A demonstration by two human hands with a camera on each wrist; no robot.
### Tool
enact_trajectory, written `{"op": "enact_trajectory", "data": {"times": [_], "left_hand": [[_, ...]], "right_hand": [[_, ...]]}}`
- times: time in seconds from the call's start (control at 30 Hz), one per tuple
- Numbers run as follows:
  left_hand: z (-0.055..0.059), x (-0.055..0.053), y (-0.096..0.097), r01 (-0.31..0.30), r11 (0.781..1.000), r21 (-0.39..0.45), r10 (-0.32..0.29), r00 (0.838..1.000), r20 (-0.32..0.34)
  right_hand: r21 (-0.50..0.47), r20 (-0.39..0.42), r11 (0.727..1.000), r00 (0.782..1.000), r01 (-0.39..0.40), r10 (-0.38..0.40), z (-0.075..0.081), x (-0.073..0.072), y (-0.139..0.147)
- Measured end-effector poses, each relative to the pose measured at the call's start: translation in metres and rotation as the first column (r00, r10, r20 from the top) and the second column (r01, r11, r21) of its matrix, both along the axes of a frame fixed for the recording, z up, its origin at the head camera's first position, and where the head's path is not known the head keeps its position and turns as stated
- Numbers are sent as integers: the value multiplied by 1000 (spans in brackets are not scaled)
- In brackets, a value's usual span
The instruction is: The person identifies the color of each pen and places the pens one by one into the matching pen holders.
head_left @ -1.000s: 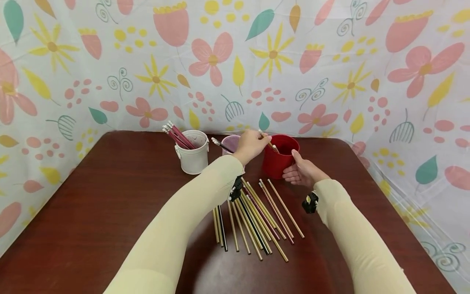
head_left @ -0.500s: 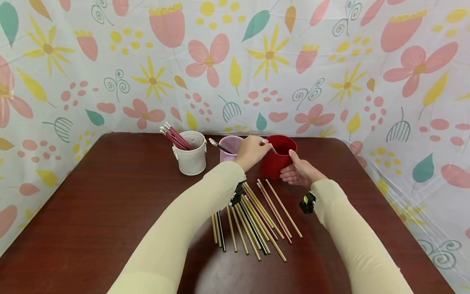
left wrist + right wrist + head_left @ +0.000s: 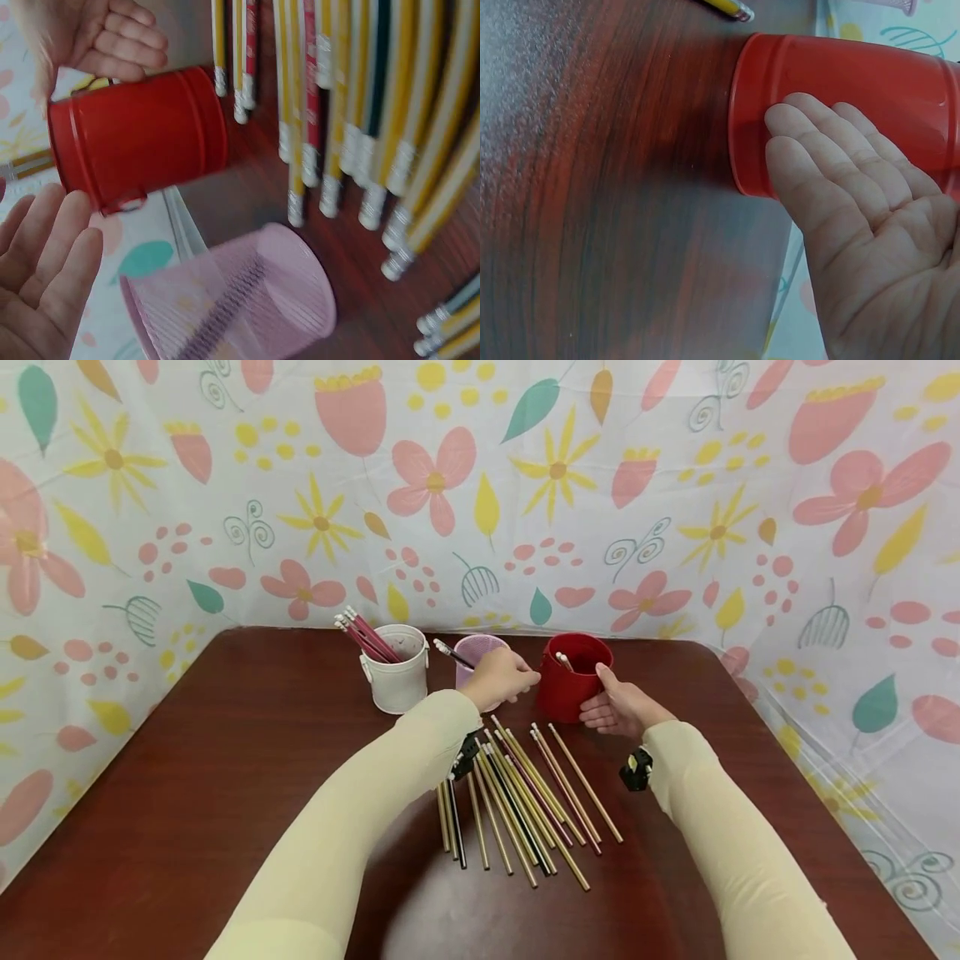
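Note:
My left hand [image 3: 501, 677] hovers in front of the pink mesh cup [image 3: 483, 648], its fingers loosely bent with nothing between them. In the left wrist view those fingers [image 3: 56, 251] stand apart from the red bucket [image 3: 142, 139]. Yellow-gold pencils [image 3: 564, 661] lean inside that bucket, white eraser ends up at the rim. My right hand [image 3: 618, 703] rests against the bucket's right side, thumb at the rim and fingers extended along the wall, as the right wrist view also shows. Several yellow, black and dark red pencils [image 3: 525, 810] lie fanned out on the table in front.
A white bucket [image 3: 397, 685] with several dark pink pencils [image 3: 367, 637] stands to the left. A black pencil [image 3: 453, 653] sticks out of the mesh cup. Flower-printed cloth [image 3: 450, 485] hangs behind the brown table [image 3: 225, 760].
My left hand has lowered a pencil into the red bucket, let it go and drawn back left toward the mesh cup. The right hand has stayed at the bucket.

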State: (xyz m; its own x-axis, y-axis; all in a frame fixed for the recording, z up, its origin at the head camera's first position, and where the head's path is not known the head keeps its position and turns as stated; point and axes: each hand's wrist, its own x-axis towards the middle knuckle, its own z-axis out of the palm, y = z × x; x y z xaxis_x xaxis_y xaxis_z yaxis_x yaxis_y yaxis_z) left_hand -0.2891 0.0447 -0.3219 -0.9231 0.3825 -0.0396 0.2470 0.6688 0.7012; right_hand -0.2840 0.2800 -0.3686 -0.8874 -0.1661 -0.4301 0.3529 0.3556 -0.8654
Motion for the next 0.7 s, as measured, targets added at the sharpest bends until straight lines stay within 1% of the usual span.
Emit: {"op": "enact_trajectory", "data": {"times": [0.07, 0.13, 0.23, 0.3, 0.43, 0.53, 0.63, 0.7], "left_hand": [[-1, 0, -8, 8, 1000, -19, -7, 998, 58], [-2, 1, -17, 41, 998, -51, -36, 993, 110], [-2, 4, -31, 91, 994, -55, -77, 975, 210], [-4, 5, -41, 113, 993, -28, -101, 959, 265], [-13, 6, -62, 80, 996, 46, -91, 926, 365], [-22, 8, -77, 33, 997, 70, -59, 912, 407], [-30, 11, -86, -8, 997, 82, -27, 909, 415], [-35, 14, -86, -27, 996, 86, -11, 908, 418]], "right_hand": [[-1, 3, 1000, 1000, -6, 6, 0, -1, 1], [-7, 8, 1000, 1000, -13, 13, 0, -2, 1], [-18, 13, 1000, 1000, -16, 16, 0, -2, 2], [-21, 11, 1000, 1000, -16, 16, 0, -3, 2], [-17, 7, 1000, 1000, -14, 14, 0, -2, 3], [-15, 8, 1000, 1000, -15, 16, 1, -2, 3], [-17, 9, 1000, 1000, -24, 24, 2, -2, 2], [-17, 15, 999, 999, -29, 29, 1, -2, 1]]}}
